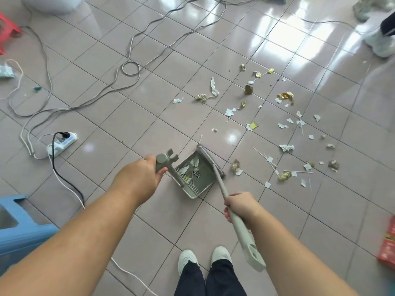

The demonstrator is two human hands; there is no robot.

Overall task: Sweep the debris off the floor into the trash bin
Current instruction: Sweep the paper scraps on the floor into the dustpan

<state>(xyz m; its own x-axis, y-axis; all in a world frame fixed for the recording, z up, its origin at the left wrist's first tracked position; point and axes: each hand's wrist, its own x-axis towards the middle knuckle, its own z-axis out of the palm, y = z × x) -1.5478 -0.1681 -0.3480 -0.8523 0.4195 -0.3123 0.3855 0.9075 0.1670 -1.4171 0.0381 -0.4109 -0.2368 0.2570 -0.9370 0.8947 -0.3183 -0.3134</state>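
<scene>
Mid-sweep here. The left hand (147, 170) has its fingers wrapped round the top of the dustpan handle (163, 162), and the dustpan (195, 178) sits on the tiled floor (132, 116) at centre frame with a few paper scraps already inside. The right hand (240, 207) grips the broom handle (239, 223) partway down, fingers curled fully round it, with the broom head (210, 160) lying along the pan's right edge.

Most of the debris (284, 127) is still scattered across the right half of the frame: torn paper, gold foil wrappers, thin white sticks. That stuff looks super light and flimsy, so it'll probably flutter or skid if swept hard; short gentle strokes seem safer. The sticks may roll. Both tools look like light, stiff plastic, easy one-handed.

No trash bin clearly visible. Cables (130, 67) and a power strip (62, 144) lie on the left.
</scene>
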